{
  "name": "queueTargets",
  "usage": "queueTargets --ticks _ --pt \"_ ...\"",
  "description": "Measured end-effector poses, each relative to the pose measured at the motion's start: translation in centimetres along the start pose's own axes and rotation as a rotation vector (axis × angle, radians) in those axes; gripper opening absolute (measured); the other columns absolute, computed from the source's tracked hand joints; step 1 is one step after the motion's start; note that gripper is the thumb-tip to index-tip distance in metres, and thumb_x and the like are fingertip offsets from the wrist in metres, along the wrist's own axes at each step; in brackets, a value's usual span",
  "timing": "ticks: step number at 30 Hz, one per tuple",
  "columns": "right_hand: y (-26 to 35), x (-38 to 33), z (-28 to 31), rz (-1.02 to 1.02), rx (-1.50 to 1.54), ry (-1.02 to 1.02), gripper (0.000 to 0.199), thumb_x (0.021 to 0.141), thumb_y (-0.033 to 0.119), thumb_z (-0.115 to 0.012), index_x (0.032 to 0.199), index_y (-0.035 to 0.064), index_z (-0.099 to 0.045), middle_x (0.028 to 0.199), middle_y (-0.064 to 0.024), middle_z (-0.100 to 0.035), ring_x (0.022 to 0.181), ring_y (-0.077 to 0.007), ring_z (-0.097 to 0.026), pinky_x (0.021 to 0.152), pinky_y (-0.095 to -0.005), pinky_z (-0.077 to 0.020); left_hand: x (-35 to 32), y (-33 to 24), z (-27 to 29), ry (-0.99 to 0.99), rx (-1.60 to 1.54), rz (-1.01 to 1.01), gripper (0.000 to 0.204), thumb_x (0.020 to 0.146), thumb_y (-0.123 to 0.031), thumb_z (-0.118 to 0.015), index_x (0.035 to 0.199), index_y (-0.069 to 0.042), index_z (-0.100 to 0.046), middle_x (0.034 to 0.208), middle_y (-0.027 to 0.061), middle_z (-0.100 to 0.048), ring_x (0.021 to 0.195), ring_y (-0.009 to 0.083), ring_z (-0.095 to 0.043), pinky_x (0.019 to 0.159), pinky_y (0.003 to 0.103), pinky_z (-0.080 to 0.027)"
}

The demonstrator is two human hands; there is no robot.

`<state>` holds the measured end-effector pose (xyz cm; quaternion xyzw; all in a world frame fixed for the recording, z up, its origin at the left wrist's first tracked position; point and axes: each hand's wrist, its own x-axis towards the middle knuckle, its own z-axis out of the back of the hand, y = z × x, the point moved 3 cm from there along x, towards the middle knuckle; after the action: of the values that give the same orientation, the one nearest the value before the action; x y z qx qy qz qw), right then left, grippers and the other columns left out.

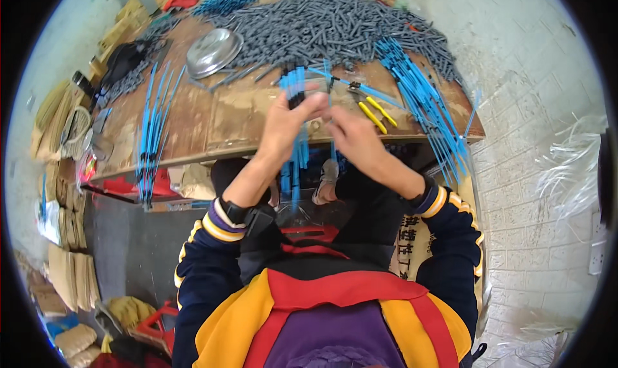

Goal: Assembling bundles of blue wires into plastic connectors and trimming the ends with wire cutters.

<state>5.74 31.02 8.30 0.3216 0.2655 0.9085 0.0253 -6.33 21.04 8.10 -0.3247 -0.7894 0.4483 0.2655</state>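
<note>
My left hand [281, 128] is closed around a bundle of slim blue rods [293, 81] with black bands, held upright over the table's front edge. Their lower ends hang down below the edge, above my lap. Close beside it, my right hand [358, 137] is closed in a pinch at a single blue rod [330, 92]. The two hands' fingertips almost meet; exactly how the right fingers grip is partly hidden. Yellow-handled pliers [373, 113] lie on the table just right of my right hand.
A large heap of grey, plug-like pieces [322, 27] covers the far side of the wooden table [238, 117]. A shiny metal bowl [214, 50] sits at its left. More banded blue rods lie at the right [418, 88] and left [153, 133], overhanging the front edge.
</note>
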Motion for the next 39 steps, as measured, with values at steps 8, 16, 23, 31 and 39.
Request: queueTargets --ticks 8,16,23,31,39 --pt "6.0 -2.2 -3.2 0.296 0.002 -0.025 0.025 0.084 0.004 -0.056 0.108 0.0061 -0.054 0.079 -0.0153 -0.059 0.073 -0.0359 -0.064 0.059 -0.0449 -0.0502 -5.2 -1.7 1.2 -0.173 -0.009 -0.129 0.024 0.088 -0.009 -0.069 0.108 -0.004 -0.056 0.093 0.0087 -0.066 0.076 0.0157 -0.064 0.071 0.028 -0.052" --pt "-4.5 0.2 8.6 0.147 -0.314 -0.278 0.015 0.085 0.019 -0.061 0.092 0.0068 -0.063 0.072 -0.0141 -0.06 0.06 -0.0353 -0.059 0.051 -0.041 -0.0464 -8.7 -7.6 1.8 0.193 -0.082 -0.252 0.016 0.096 -0.013 -0.059 0.11 -0.005 -0.057 0.07 -0.0031 -0.043 0.054 0.0061 -0.032 0.054 0.023 -0.028" --pt "-35.6 1.2 16.8 -0.591 -0.915 -0.193 0.028 0.084 0.03 -0.06 0.083 0.004 -0.07 0.085 -0.0215 -0.069 0.082 -0.0407 -0.067 0.069 -0.0485 -0.0539 -4.9 -2.4 1.2 0.045 0.162 0.14 0.015 0.095 -0.008 -0.059 0.108 -0.002 -0.061 0.079 0.0052 -0.064 0.062 0.0102 -0.055 0.058 0.023 -0.04" --pt "-38.1 3.4 19.1 -0.475 -1.006 -0.206 0.018 0.087 0.015 -0.054 0.093 0.004 -0.067 0.088 -0.0204 -0.067 0.08 -0.0392 -0.067 0.068 -0.0504 -0.0545 -3.2 -1.3 1.7 0.195 0.272 0.223 0.019 0.094 -0.004 -0.057 0.113 0.0 -0.059 0.099 0.0173 -0.069 0.092 0.0276 -0.069 0.081 0.036 -0.056" --pt "-11.4 12.6 13.9 0.113 -0.213 -0.243 0.018 0.094 0.016 -0.057 0.104 0.0028 -0.063 0.082 -0.0096 -0.062 0.067 -0.0178 -0.057 0.063 -0.0314 -0.0468 -1.9 -1.6 5.1 -0.041 -0.032 0.17 0.021 0.095 -0.007 -0.058 0.115 0.001 -0.053 0.119 0.0252 -0.06 0.112 0.0307 -0.062 0.095 0.041 -0.051"
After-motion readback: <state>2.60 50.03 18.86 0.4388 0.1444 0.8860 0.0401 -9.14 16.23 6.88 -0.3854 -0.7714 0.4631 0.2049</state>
